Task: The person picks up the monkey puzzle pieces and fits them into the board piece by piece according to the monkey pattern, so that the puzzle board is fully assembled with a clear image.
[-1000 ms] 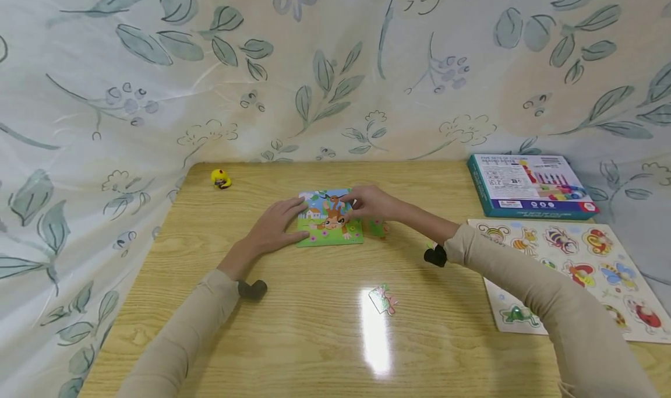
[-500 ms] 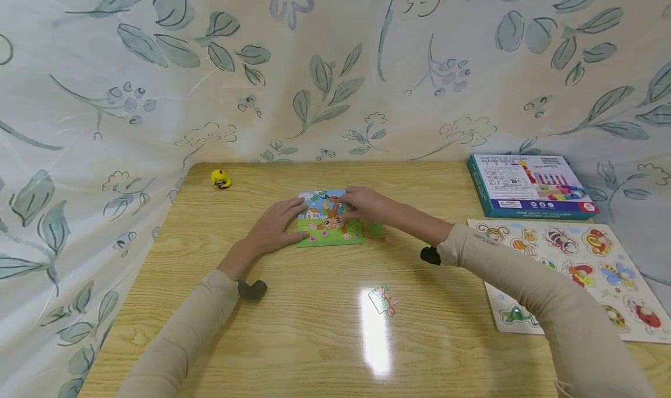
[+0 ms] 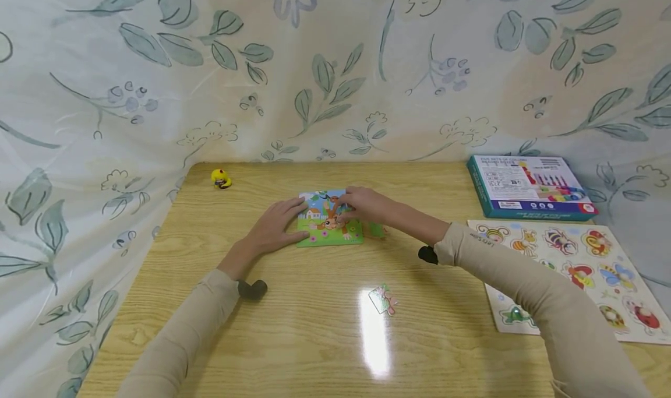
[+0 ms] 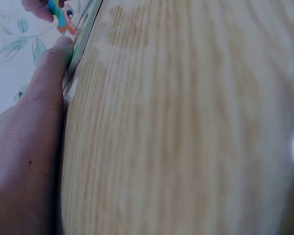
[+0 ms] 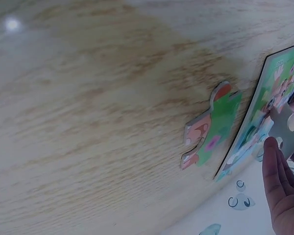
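Note:
A jigsaw board with a monkey, a house and a flowery meadow lies toward the back of the table. My left hand rests at its left side, fingers extended, with fingertips and thumb on the edge. Over the right part of the board, my right hand pinches a puzzle piece between thumb and fingers. The piece turns its grey back to the right wrist camera; its printed face shows blue and orange in the left wrist view. A green and orange loose piece lies beside the board's right edge.
Another loose puzzle piece lies nearer the front, by a bright glare. At right are a teal-edged box and an insect peg board. A small yellow toy stands at the back left. Patterned cloth hangs behind.
My right hand has shifted slightly left over the board, with its forearm following. The left hand has stayed in place at the board's edge.

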Available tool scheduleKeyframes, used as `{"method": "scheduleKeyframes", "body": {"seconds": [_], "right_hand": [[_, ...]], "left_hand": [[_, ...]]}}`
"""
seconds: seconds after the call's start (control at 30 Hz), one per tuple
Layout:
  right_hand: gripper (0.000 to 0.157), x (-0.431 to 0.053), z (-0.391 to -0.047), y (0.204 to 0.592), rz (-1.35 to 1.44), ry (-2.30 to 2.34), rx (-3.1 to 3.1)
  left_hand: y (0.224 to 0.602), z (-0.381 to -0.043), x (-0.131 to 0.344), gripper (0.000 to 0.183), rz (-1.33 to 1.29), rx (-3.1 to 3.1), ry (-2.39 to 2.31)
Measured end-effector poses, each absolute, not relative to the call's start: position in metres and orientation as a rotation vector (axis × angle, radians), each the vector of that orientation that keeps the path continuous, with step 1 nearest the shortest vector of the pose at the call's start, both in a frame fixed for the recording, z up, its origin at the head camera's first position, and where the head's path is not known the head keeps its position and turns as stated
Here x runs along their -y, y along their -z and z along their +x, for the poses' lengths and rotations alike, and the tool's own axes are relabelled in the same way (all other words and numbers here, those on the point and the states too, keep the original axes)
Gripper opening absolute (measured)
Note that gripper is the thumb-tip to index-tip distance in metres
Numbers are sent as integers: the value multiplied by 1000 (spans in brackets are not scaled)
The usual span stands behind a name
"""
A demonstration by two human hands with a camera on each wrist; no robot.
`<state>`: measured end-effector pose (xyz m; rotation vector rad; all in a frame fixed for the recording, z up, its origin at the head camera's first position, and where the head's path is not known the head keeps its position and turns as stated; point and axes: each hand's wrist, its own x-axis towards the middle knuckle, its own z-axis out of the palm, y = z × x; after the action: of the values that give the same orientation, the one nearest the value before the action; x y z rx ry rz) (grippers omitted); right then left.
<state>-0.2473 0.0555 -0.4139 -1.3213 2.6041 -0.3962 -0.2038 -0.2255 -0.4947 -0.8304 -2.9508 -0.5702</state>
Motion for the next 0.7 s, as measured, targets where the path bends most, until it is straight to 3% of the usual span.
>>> {"method": "scheduleKeyframes", "body": {"seconds": [0.33, 0.7], "right_hand": [[32, -58, -249, 417, -1260, 360, -2600], [27, -55, -244, 428, -1194, 387, -2715]], "left_hand": [[495, -204, 226, 77, -829, 2961, 551], [495, -204, 226, 77, -823, 2960, 562]]}}
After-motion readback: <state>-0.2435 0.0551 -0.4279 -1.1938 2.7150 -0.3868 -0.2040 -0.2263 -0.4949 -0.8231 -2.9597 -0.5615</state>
